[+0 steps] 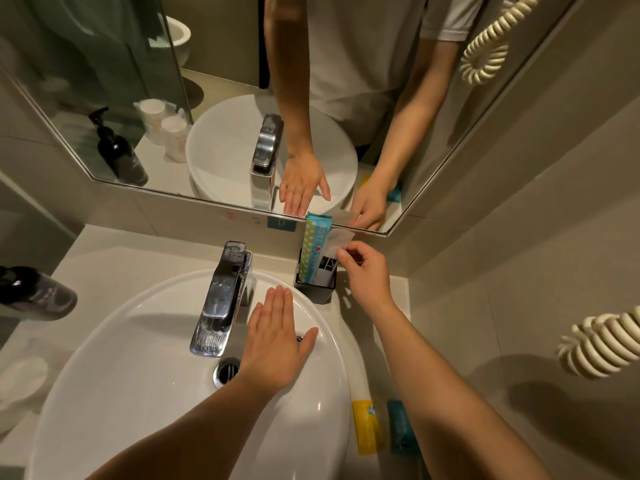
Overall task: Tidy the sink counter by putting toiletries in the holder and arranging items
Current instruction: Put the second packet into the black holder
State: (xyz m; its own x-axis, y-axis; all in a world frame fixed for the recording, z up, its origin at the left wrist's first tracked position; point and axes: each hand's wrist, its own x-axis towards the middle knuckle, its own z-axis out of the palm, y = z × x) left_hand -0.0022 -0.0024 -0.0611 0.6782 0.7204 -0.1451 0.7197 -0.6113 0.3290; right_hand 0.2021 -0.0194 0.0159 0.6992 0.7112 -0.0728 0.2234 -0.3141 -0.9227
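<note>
Sink counter (104, 271) bears a holder (313, 293) containing a blue packet (311, 249) and white sachet (335, 243) the right hand (367, 282) pinches; left hand (273, 348) flat.

1. a chrome faucet (221, 299) stands just left of the left hand (277, 341), its spout over the white basin (121, 375).
2. a round drain (227, 370) lies in the basin, beside the left wrist.
3. a mirror (86, 81) spans the wall beyond both hands.
4. a cream coiled cord (602, 344) hangs well right of the right hand (367, 282).
</note>
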